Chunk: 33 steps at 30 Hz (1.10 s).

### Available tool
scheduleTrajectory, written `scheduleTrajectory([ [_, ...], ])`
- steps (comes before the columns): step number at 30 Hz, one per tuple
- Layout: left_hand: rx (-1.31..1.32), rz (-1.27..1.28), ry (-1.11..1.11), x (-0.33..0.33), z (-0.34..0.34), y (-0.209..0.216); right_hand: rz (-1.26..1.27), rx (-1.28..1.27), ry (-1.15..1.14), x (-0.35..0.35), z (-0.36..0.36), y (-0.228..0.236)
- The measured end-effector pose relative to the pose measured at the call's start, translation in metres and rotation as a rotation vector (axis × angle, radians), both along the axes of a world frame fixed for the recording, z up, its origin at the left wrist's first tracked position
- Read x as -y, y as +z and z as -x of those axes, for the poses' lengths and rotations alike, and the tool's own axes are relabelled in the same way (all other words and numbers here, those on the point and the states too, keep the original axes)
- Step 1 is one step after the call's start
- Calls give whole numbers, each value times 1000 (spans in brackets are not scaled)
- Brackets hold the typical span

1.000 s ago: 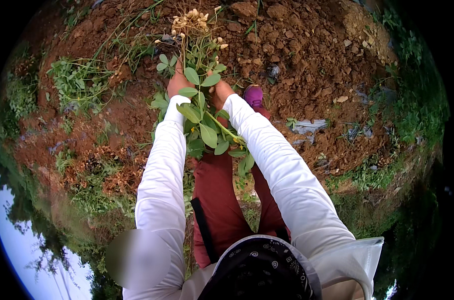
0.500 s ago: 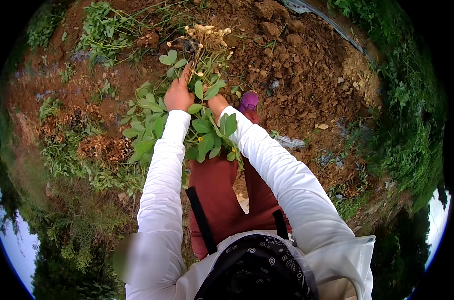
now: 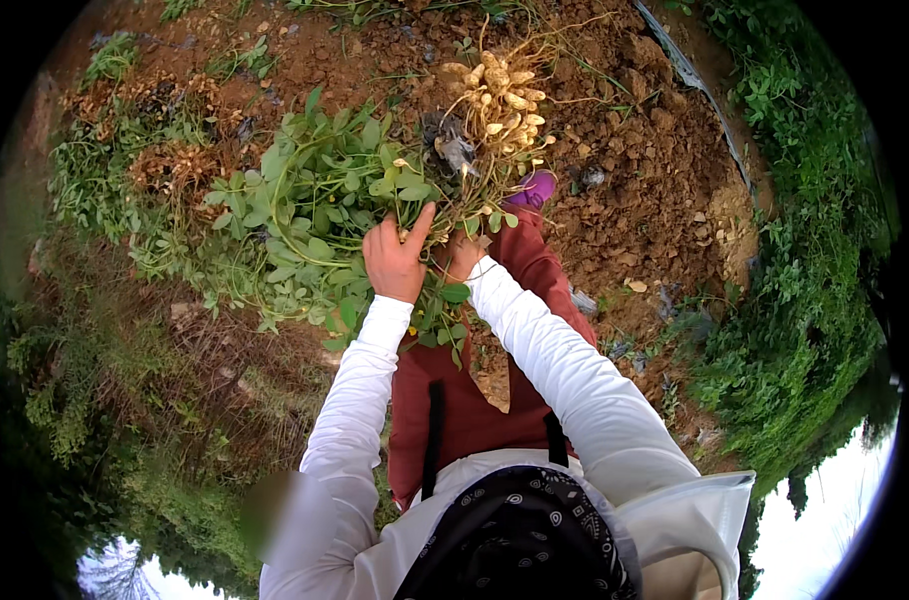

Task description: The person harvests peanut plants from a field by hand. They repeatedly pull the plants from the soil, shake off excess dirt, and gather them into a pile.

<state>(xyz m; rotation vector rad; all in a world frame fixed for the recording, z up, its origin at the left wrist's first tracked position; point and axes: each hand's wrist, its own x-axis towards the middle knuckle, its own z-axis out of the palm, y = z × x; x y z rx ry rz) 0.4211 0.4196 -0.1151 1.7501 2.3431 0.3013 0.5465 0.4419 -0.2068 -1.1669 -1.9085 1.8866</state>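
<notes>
A pulled peanut plant (image 3: 320, 190) is in both my hands, its leaves spread to the left and its root end lifted at the top. Pale peanut pods (image 3: 505, 95) hang thick on the roots, with a scrap of dark plastic film (image 3: 453, 148) caught beside them. My left hand (image 3: 395, 262) closes over the leafy stems, its index finger lying along them toward the roots. Close on its right, my right hand (image 3: 465, 256) grips the stem bundle below the pods; leaves and stems partly cover its fingers.
Heaps of pulled plants with peanuts (image 3: 180, 165) lie to the left. Loose brown soil (image 3: 625, 150) spreads on the right, bordered by a strip of plastic film (image 3: 697, 82) and dense green plants (image 3: 810, 200). My purple shoe (image 3: 535, 190) stands just under the pods.
The root end has risen toward me and swung right, so the pods show larger. Both hands have come nearer my body, and the leaves now fan out left.
</notes>
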Motion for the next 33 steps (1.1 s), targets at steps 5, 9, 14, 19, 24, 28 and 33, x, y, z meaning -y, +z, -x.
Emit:
scheduleTrajectory([
  [5,46,26,134,81,1,28,-177,-136,189,77,-2,22],
  [9,23,66,227,160,18,52,174,12,317,141,19,21],
  [14,59,87,330,240,52,66,151,-122,418,260,34,-54],
  [19,-25,79,429,325,108,84,-732,41,1057,298,124,20],
  [24,-175,30,426,380,187,100,-138,155,1129,316,244,95],
  [28,-279,111,374,382,275,88,810,24,281,328,330,38],
  [33,-250,873,750,372,357,30,1092,375,32,303,357,28],
])
